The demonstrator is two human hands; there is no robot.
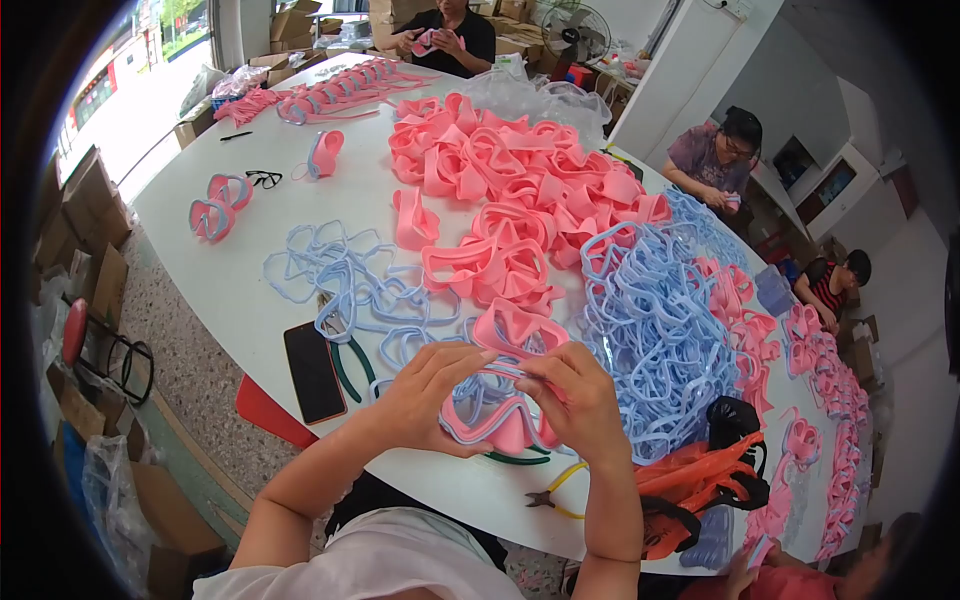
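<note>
Over the near edge of the table, a pink diving mask skirt with a light-blue frame point(512, 430) is held up in both my hands. My left hand point(422, 392) grips its left side, thumb and fingers closed on the rim. At the upper right rim, my right hand point(582, 400) pinches the frame against the pink skirt. Beyond my fingers lies another pink skirt point(518, 330). Loose blue frames point(345, 270) are spread to the left, and a tangled heap of blue frames point(660, 340) rises at the right. The big pile of pink skirts point(500, 165) fills the table's middle.
A dark phone point(313, 372) lies left of my hands, beside green-handled pliers point(350, 370). Yellow-handled cutters point(545, 497) and an orange plastic bag point(690, 490) are at the near right. Other people point(715, 165) work around the white table point(210, 290); cartons point(100, 250) stand at the left.
</note>
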